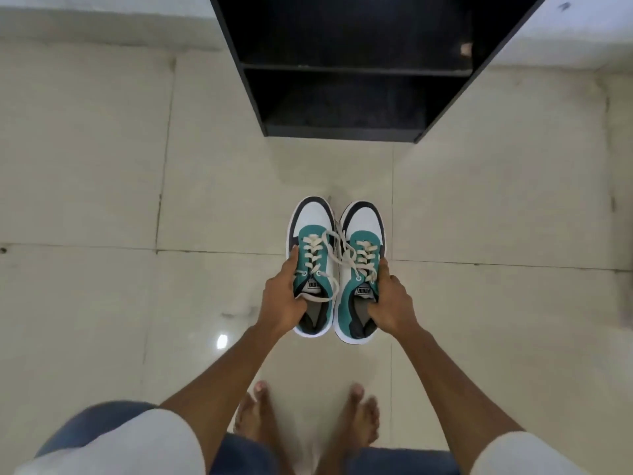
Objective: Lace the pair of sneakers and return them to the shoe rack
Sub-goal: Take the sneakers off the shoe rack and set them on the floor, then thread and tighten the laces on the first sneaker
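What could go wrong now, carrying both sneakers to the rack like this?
The loose lace ends lie tangled between the left sneaker and the right sneaker, so separating the pair may snag. Each hand, left hand and right hand, grips only one side, so a shoe could slip before reaching the shoe rack.

Glossy cream floor tiles (102, 166), light glare; black open shelving unit (342, 68) against white wall (85, 18).

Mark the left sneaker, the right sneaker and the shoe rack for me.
left sneaker (313, 219): head view, on its white toe.
right sneaker (368, 219): head view, on its white toe.
shoe rack (342, 133): head view, on its bottom front edge.
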